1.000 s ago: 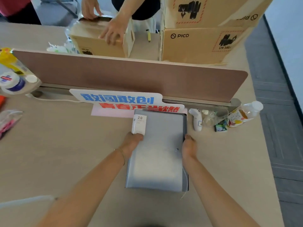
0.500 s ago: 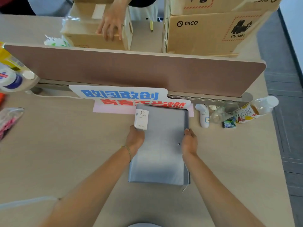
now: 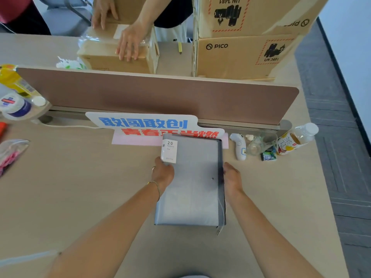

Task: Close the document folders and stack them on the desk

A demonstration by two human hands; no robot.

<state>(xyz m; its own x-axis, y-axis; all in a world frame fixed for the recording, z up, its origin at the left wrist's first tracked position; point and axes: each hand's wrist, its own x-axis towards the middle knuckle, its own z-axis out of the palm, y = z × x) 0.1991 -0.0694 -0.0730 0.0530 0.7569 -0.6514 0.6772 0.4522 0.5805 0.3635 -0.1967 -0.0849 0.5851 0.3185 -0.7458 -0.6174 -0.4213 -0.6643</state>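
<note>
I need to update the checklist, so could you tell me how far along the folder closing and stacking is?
Done: the grey folder lies shut and flat on the desk, seemingly atop another. In hand: the left hand and right hand press its two long edges, apparently squaring it up. Left: letting go; no other open folders are in view, so how many remain cannot be told.

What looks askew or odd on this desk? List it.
The clear plastic drink bottle with the white cap lies on its side by the divider. The blue-and-red lettered sign lies flat and reads upside down. The grey document folder sits closed and square.
</note>
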